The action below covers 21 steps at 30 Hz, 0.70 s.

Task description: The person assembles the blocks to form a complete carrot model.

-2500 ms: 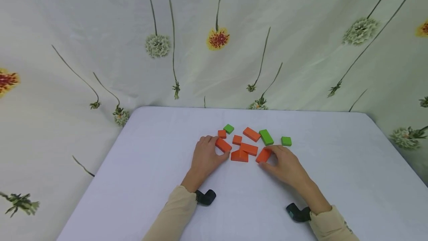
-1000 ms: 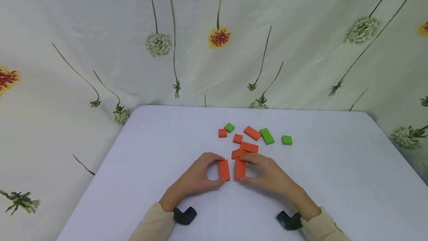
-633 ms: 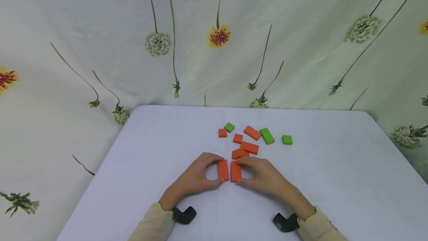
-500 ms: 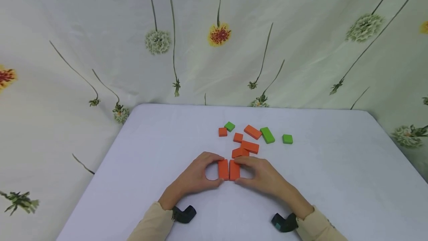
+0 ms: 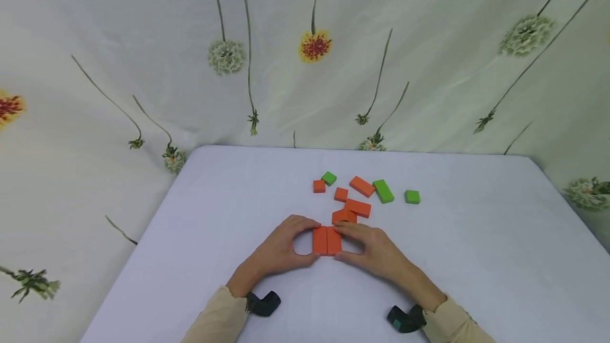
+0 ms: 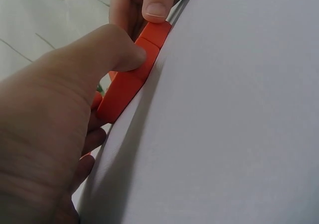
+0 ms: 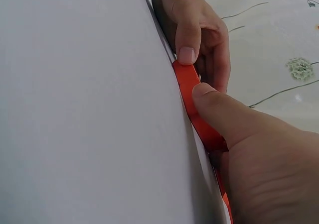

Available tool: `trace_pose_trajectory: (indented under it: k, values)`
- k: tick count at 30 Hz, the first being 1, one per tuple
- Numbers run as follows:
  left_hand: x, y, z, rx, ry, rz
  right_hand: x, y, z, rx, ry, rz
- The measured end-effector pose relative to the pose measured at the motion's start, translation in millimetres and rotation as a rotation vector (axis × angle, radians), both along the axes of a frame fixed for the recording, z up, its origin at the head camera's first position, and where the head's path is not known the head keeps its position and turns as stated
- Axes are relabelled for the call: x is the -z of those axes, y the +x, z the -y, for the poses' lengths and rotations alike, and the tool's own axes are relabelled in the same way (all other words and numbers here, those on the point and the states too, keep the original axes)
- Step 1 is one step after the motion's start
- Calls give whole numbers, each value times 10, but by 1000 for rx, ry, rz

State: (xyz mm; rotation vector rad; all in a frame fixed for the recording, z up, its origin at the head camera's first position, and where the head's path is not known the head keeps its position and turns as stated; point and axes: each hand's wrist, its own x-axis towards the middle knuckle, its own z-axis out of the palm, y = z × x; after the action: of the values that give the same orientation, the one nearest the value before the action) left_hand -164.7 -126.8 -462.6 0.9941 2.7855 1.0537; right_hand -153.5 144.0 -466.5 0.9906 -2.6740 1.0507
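Observation:
Two orange rectangular blocks lie flat on the white table, long sides touching, in the head view. My left hand point(image 5: 286, 245) pinches the left block point(image 5: 320, 241) between thumb and fingers at its near and far ends. The right block point(image 5: 334, 241) is pinched the same way by my right hand point(image 5: 374, 247). In the left wrist view, the thumb presses on an orange block's side point(image 6: 122, 92). Just beyond the pair is an orange triangular-looking block point(image 5: 344, 216), partly hidden behind my right fingers.
Behind lie orange oblong blocks point(image 5: 357, 207), small orange blocks point(image 5: 319, 186), a green oblong block point(image 5: 383, 191) and small green blocks point(image 5: 412, 197). The white table point(image 5: 214, 195) ends at a flowered cloth point(image 5: 157, 25). Dark wrist-worn cameras point(image 5: 263, 304) sit by both sleeves.
Both hands brought their orange blocks from the group toward the table's near side and turned them lengthwise. The right hand then slid its block left until it met the left one.

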Motion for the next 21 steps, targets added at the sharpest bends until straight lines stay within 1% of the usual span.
trace_pose_trajectory:
  k: [4,12,17,21]
  values:
    - [15,-6,-1,-1,-2,-14,-6,-1,1,-2,-5,-6]
    - [39,-11,18,-20,-17,19,-27,30,20,3,20,4]
    - [50,-4,20,-14,-2,-1,-19,41,19,7,37,6]
    - [47,-7,8,-6,12,-26,-22,34,5,4,52,-25]
